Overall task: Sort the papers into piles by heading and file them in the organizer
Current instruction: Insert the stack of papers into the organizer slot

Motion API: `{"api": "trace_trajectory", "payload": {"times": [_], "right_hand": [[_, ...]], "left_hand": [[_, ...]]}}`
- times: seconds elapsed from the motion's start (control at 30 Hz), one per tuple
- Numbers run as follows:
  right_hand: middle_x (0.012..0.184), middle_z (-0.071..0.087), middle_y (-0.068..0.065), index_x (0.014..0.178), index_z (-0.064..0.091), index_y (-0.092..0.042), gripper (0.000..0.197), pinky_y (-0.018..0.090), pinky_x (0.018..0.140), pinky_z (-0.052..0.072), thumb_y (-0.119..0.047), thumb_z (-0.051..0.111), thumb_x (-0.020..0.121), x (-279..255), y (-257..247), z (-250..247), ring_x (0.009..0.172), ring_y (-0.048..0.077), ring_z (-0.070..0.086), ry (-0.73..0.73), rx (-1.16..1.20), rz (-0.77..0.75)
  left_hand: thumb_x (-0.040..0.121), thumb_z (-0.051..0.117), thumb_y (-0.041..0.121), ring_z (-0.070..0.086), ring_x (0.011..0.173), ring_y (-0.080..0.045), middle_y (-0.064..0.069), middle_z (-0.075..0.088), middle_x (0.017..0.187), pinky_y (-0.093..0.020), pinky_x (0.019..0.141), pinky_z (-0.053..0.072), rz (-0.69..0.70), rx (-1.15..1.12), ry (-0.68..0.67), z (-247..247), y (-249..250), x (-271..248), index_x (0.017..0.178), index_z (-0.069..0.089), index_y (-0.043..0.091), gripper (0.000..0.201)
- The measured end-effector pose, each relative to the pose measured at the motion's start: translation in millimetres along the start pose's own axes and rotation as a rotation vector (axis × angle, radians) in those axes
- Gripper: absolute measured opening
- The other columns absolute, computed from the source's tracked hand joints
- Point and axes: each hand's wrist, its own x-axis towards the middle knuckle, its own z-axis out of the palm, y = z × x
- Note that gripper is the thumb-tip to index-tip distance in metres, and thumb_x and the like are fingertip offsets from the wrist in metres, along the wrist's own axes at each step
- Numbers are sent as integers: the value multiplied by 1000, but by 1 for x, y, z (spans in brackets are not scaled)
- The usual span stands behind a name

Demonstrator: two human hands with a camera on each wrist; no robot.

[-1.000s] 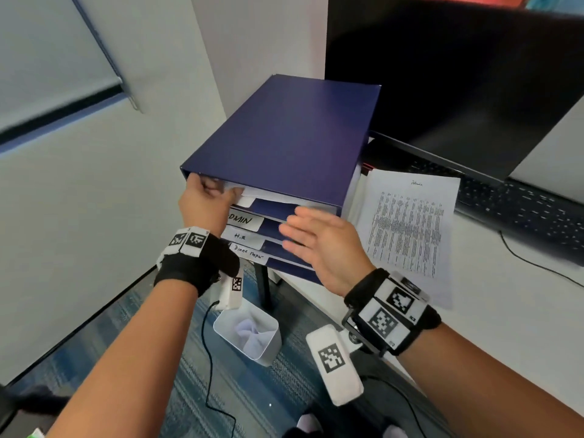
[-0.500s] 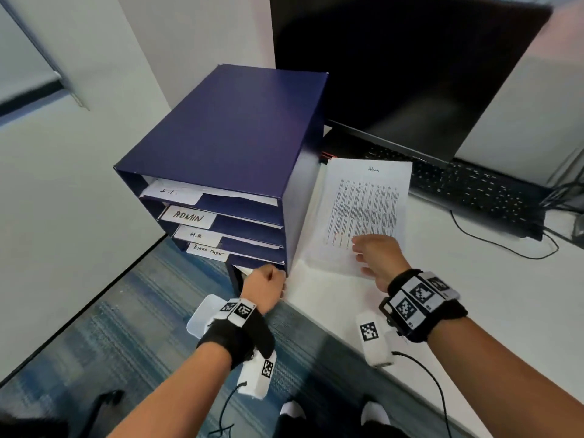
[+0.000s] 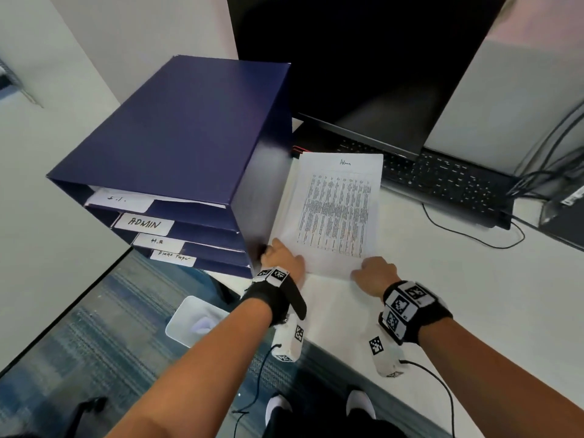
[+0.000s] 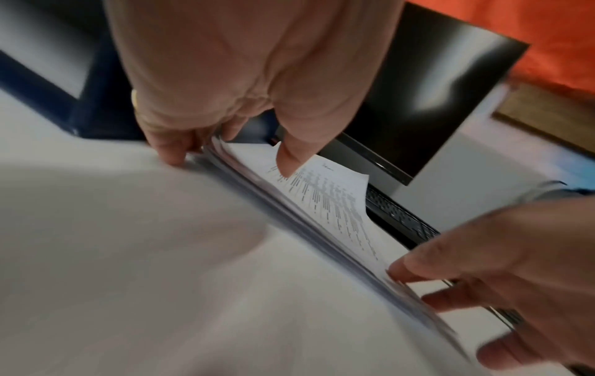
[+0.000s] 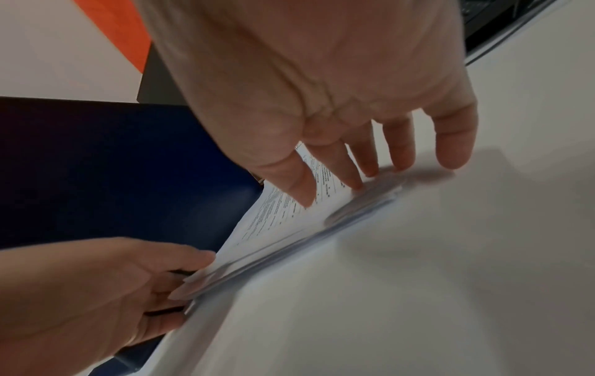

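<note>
A stack of printed papers [image 3: 335, 210] headed "Admin" lies on the white desk [image 3: 474, 311], right against the blue organizer [image 3: 177, 131]. The organizer's shelves carry white labels; one reads ADMIN [image 3: 143, 222], and the top shelf holds sheets. My left hand [image 3: 281, 252] pinches the stack's near left corner, thumb on top and fingers under the edge [image 4: 225, 152]. My right hand [image 3: 371, 270] holds the near right corner, thumb on the top sheet and fingertips at the edge [image 5: 335, 185]. The near edge of the papers [image 4: 322, 201] is slightly raised off the desk.
A dark monitor [image 3: 363, 58] and black keyboard [image 3: 442, 181] stand behind the papers, with a cable [image 3: 474, 238] trailing to the right. A white bin [image 3: 196, 320] sits on the carpet below the desk's front edge. A wall is close on the left.
My left hand left the organizer's top shelf and came down to the stack's near left corner. My right hand moved from in front of the shelves to the stack's near right corner.
</note>
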Motion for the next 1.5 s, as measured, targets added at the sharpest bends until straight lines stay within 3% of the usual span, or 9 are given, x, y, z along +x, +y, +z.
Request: {"api": "trace_trajectory", "payload": {"times": [0.23,0.43,0.57,0.7,0.9,1.13,1.3,1.4,1.5], "right_hand": [[124,48,14,118,54,-1,42,34,100,32,-28,30,96,8,4,0,114,30,46,3,-86,-40],[106,56,15,89,51,-7,22,32,97,40,-16,33,96,19,12,-13,102,28,50,72,-12,-87],[105,58,16,87,46,-9,15,32,83,40,-16,36,96,21,15,-10,98,31,55,95,-56,-127],[113,59,15,72,40,-10,27,30,91,37,-13,32,98,19,17,-11,109,32,54,123,-148,-217],[109,61,18,105,59,-3,27,34,76,44,-19,41,94,31,19,-7,100,34,59,98,-174,-189],[115,59,15,102,56,-6,22,34,85,46,-17,38,95,34,29,-11,100,30,54,100,-196,-224],[107,64,13,97,62,-3,27,30,82,45,-19,39,93,36,34,-16,96,29,58,117,-168,-214],[106,65,11,95,62,-2,28,27,81,42,-20,41,95,42,36,-20,100,27,59,167,-52,-169],[104,58,10,100,54,-4,21,27,77,37,-24,48,93,52,45,-23,94,23,51,216,169,-68]], "left_hand": [[89,53,19,52,120,-33,-15,52,132,-36,97,44,-68,-193,-18,0,16,24,140,32,8,56],[85,49,0,59,96,-31,-10,61,104,-33,76,47,489,78,64,17,17,5,111,60,14,33],[91,50,17,57,99,-29,-7,61,108,-35,77,50,619,258,60,30,22,-1,105,64,16,20],[91,50,26,48,114,-30,-10,50,127,-38,88,44,481,256,146,19,33,3,114,56,11,28],[87,50,16,40,121,-35,-20,42,133,-42,95,39,-8,138,29,-4,38,28,127,32,5,46],[83,57,29,59,103,-32,-12,57,116,-38,88,50,-111,-57,-97,-13,43,33,125,33,5,54],[71,68,23,66,90,-22,-2,68,98,-37,82,55,74,-342,-213,-9,35,32,105,61,15,36],[68,73,16,65,92,-20,-1,67,99,-40,85,55,119,-520,-215,-3,35,29,107,52,22,45],[68,78,35,63,99,-22,-1,63,109,-39,89,52,77,-547,-113,3,29,28,116,44,18,62]]}}
